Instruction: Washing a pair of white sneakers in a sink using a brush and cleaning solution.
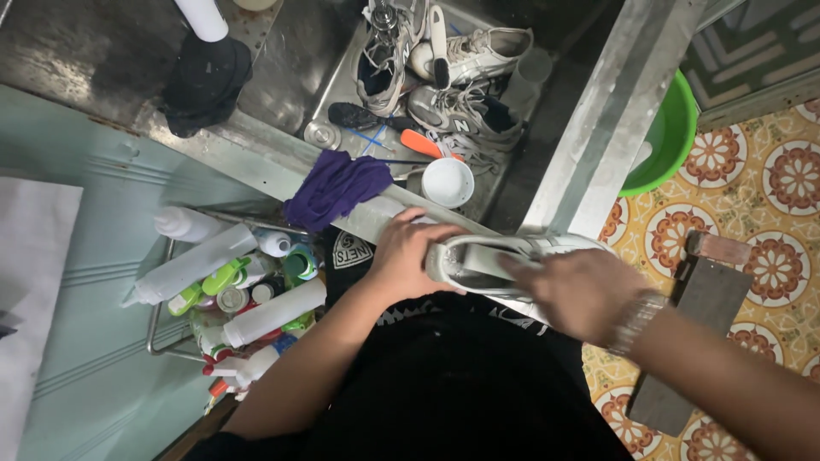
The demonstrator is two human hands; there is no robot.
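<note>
A white sneaker (504, 252) lies across my lap, just in front of the metal sink's edge. My left hand (408, 253) grips its heel end. My right hand (574, 290), with a metal watch on the wrist, rests on top of the shoe with fingers reaching into its opening. Whether that hand holds anything is hidden.
The steel sink (342, 81) holds three worn sneakers (461, 102), brushes, a white cup (448, 182) and a purple cloth (335, 188) on its rim. A wire rack (158, 329) of bottles stands left. A green basin (675, 137) and wooden stool (696, 316) sit right on patterned tiles.
</note>
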